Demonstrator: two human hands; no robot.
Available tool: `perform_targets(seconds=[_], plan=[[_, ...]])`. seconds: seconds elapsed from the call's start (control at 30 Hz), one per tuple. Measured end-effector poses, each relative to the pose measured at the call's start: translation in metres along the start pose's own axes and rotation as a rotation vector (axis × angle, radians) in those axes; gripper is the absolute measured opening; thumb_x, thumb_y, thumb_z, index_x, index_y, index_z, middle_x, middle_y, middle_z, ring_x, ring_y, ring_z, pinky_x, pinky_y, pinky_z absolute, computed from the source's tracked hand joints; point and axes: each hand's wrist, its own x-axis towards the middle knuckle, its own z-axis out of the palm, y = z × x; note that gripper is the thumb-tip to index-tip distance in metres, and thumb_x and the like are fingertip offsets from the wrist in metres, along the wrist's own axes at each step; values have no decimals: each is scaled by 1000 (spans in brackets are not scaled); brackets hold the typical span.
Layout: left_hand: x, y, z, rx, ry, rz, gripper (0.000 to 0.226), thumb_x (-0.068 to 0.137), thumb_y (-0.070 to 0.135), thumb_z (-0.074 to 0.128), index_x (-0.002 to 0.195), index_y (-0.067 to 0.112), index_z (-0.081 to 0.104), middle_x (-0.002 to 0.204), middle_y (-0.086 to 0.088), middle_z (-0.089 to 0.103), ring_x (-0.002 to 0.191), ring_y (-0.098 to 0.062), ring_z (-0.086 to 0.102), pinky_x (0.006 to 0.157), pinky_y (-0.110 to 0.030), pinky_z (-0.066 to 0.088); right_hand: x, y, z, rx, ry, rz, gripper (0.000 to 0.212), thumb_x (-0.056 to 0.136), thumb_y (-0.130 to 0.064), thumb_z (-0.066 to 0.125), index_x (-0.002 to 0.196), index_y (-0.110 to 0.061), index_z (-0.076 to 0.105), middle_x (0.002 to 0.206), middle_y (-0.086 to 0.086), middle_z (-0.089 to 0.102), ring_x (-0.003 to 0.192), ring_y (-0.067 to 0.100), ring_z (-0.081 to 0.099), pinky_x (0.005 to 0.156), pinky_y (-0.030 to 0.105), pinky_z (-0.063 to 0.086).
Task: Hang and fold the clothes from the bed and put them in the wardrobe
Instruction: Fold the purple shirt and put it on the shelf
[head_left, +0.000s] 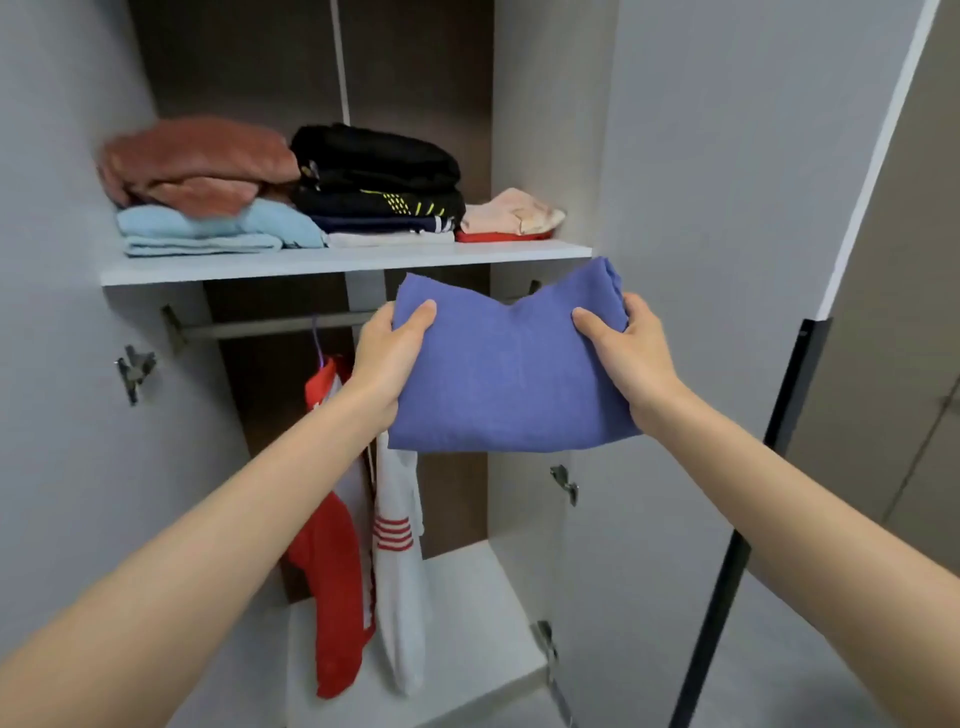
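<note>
item: folded periwinkle-blue knit garment, held in the air just below the front edge of the white wardrobe shelf, not yet on it.
step, as i judged it: lift the bundle level, clear the edge, and set it on the low pink-and-red pile at the shelf's right, beside the black folded stack, supporting from beneath so the folds hold.
pose: both my forearms reached forward and up. my left hand clamped the left edge, thumb on top, fingers hidden underneath. my right hand clamped the right edge, thumb on top, fingers wrapped round the side.
</note>
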Motion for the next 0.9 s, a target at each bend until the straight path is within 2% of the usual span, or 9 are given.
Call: perform_targets(seconds=[0.17, 0.27, 0.33, 0.43, 0.57, 0.67, 0.73, 0.9], plan=[[71, 40, 6, 23, 45, 102, 11, 95, 28, 55, 102, 20, 59, 97, 4, 66, 85, -11, 62, 65, -26, 47, 80, -33, 20, -43, -12, -112, 13, 91, -23, 58, 100, -17, 51, 97, -3, 60, 86, 13, 56, 72, 25, 42], [115, 50, 22, 67, 39, 152, 13, 96, 25, 53, 105, 16, 57, 93, 6, 63, 81, -8, 59, 61, -21, 44, 129, -40, 23, -92, -26, -184, 9, 91, -20, 57, 89, -19, 48, 86, -7, 56, 77, 9, 53, 63, 21, 39], [145, 55, 36, 92, 26, 173, 13, 97, 25, 53, 107, 18, 57, 92, 9, 61, 80, -5, 58, 60, -21, 43, 164, -40, 22, -122, -29, -211, 8, 91, -19, 55, 90, -16, 48, 84, -5, 55, 76, 10, 53, 61, 21, 38], [194, 63, 62, 130, -6, 185, 13, 98, 27, 50, 109, 21, 55, 94, 11, 59, 81, -4, 55, 59, -21, 41, 219, -38, 19, -140, -8, -226, 15, 92, -19, 55, 101, -9, 49, 92, 2, 55, 84, 19, 53, 68, 27, 39], [261, 75, 97, 185, -20, 191, 13, 99, 27, 47, 109, 21, 54, 95, 9, 58, 80, -6, 55, 59, -23, 40, 298, -39, 16, -188, 23, -242, 18, 93, -21, 54, 109, -12, 49, 104, 5, 57, 94, 23, 53, 77, 30, 38], [315, 82, 118, 238, 13, 211, 12, 99, 24, 47, 108, 19, 54, 102, 3, 58, 84, -12, 55, 65, -26, 41, 355, -42, 20, -279, 49, -292, 20, 94, -23, 53, 110, -11, 49, 113, 10, 59, 103, 31, 55, 82, 35, 42], [349, 85, 130, 268, 35, 230, 14, 99, 21, 47, 110, 16, 54, 110, -2, 58, 92, -17, 55, 75, -27, 41, 389, -44, 27, -361, 65, -348, 14, 95, -23, 52, 103, -13, 46, 114, 13, 60, 104, 35, 54, 78, 34, 39], [421, 87, 150, 357, 42, 228, 25, 99, 20, 46, 122, 14, 53, 118, -5, 57, 100, -22, 53, 84, -32, 43, 455, -38, 52, -545, 131, -467, 19, 96, -23, 49, 111, -12, 45, 112, 21, 60, 102, 42, 55, 72, 36, 36]])
